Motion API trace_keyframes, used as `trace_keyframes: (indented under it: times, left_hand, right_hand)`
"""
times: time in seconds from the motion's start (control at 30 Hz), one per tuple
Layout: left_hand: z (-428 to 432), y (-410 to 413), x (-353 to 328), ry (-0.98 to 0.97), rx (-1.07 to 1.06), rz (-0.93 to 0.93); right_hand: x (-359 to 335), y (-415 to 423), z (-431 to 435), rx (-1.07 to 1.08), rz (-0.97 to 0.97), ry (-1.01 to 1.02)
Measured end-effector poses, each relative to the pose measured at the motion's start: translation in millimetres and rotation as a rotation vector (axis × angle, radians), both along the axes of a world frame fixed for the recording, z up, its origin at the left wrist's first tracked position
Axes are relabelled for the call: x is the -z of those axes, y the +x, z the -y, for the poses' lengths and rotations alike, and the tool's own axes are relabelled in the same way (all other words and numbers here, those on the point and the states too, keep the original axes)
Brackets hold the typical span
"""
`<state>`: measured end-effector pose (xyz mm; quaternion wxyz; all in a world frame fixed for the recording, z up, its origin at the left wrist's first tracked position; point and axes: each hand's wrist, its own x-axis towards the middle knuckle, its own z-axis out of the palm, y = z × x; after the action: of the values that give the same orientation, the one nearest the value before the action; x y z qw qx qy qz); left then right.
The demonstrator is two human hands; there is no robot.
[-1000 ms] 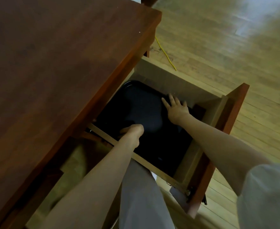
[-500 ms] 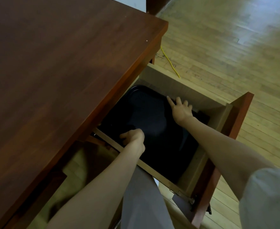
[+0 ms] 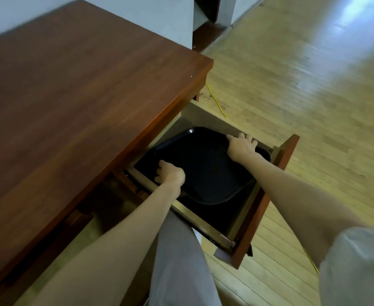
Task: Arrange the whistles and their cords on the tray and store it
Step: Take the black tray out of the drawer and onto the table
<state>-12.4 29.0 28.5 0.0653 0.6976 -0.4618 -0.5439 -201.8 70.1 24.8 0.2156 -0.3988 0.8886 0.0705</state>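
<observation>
Nearest the camera, a grey trouser leg (image 3: 177, 261) and two bare forearms reach down into an open drawer (image 3: 267, 195) pulled out from under a reddish-brown tabletop (image 3: 82, 96). A black tray (image 3: 203, 168) lies inside the drawer, its long axis running from the near right corner toward the far left, where its end slips under the tabletop's edge. It sits slightly askew to the drawer walls, and whether it lies flat or tilted cannot be told. No whistles or cords can be made out on its dark surface. The left hand (image 3: 170, 174) grips the tray's near long edge, fingers (image 3: 160, 171) curled around the rim. The right hand (image 3: 241, 146) rests on the far long edge, fingers slightly spread over the rim beside the drawer's far wall. Beyond, a thin yellow cord (image 3: 215, 101) lies on the wooden floor (image 3: 303, 85).
</observation>
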Motion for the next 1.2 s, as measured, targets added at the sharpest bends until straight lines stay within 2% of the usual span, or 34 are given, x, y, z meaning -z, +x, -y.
trace_keyframes:
  times: [0.23, 0.47, 0.77, 1.0, 1.2]
  left_hand:
    - [-31.6, 31.0, -34.9, -0.100, 0.025, -0.156]
    - [-56.7, 58.7, -54.3, -0.226, 0.090, -0.205]
    - [-77.5, 90.6, -71.5, -0.379, 0.172, -0.251]
    - [-82.3, 111.4, -86.0, -0.432, 0.222, -0.335]
    - [-66.1, 152.7, -101.9, -0.490, 0.131, -0.318]
  right_hand:
    - [-41.9, 27.6, -49.8, 0.232, 0.035, -0.075]
    - [-66.2, 63.3, -93.4, 0.369, -0.033, -0.227]
    - [-73.1, 111.4, -141.4, 0.502, 0.002, -0.379]
    - [-94.9, 125.2, -155.4, 0.521, -0.029, -0.498]
    - [-109.9, 155.7, -130.7, 0.379, -0.007, -0.588]
